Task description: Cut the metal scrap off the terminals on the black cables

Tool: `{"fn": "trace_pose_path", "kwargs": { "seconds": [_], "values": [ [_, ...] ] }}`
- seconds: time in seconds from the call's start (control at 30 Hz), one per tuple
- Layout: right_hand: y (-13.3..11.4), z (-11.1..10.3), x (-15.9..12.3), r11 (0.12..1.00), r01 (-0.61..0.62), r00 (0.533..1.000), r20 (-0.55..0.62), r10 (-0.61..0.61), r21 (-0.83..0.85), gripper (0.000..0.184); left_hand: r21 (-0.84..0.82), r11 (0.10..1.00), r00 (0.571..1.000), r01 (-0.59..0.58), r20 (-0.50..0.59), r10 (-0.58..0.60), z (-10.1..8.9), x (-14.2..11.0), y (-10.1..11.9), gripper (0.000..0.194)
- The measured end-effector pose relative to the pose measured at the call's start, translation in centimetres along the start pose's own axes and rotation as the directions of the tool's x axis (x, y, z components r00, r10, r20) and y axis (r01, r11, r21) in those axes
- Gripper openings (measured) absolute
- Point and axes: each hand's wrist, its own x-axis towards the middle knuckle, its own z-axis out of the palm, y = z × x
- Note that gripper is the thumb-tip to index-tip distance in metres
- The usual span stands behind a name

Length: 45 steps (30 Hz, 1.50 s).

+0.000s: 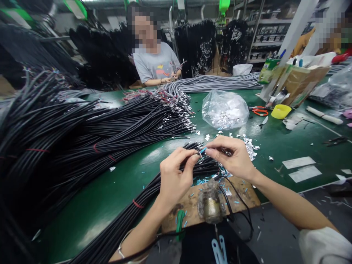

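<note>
My left hand (pixel 176 178) pinches the end of a black cable between thumb and forefinger. Facing it, my right hand (pixel 233 156) has thumb and forefinger closed on a short blue wire (pixel 203 150) at that cable end. A dark, shiny thing shows under my right fingers; I cannot make out what it is. Below my hands runs a bundle of black cables (pixel 148 194) tied with a red band, its stripped ends near my fingertips. Closer to me, a grimy metal cylinder device (pixel 211 205) sits on a wooden board (pixel 244 190) strewn with blue scraps.
Large black cable bundles (pixel 123 124) fill the left of the green table (pixel 110 198). Beyond my hands are a clear plastic bag (pixel 225 110) of scraps, orange-handled scissors (pixel 260 111) and a yellow tape roll (pixel 281 111). A person (pixel 156 62) stands across the table beside grey cables (pixel 214 83).
</note>
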Motion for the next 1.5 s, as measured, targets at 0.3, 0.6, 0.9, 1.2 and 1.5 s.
{"fn": "trace_pose_path", "kwargs": {
  "seconds": [0.3, 0.6, 0.9, 1.2, 1.5],
  "values": [
    [0.2, 0.8, -0.9, 0.943, 0.186, 0.982, 0.028, -0.185, -0.277, 0.018, -0.079, 0.987, 0.990, 0.139, -0.021, -0.141, 0.9, -0.3, 0.3, 0.004],
    [0.3, 0.6, -0.4, 0.989, 0.020, 1.000, 0.009, -0.019, -0.146, 0.011, -0.320, 0.901, 0.956, 0.292, 0.067, -0.286, 0.8, 0.1, -0.1, 0.009],
    [-0.1, -0.2, -0.1, 0.991, 0.013, 1.000, 0.012, -0.012, -0.131, 0.008, -0.058, 0.998, 0.991, 0.014, -0.134, -0.022, 0.8, -0.3, 0.2, 0.003],
    [0.2, 0.1, -0.3, 0.984, 0.090, 0.993, -0.060, -0.100, -0.151, 0.006, -0.299, 0.882, 0.914, 0.363, 0.297, -0.275, 0.3, 0.4, 0.0, 0.023],
    [1.5, 0.5, 0.7, 0.650, -0.584, 0.809, 0.288, 0.512, 0.486, 0.022, -0.308, 0.907, 0.957, 0.289, 0.102, -0.270, 0.2, 0.6, 0.3, 0.022]
  ]
}}
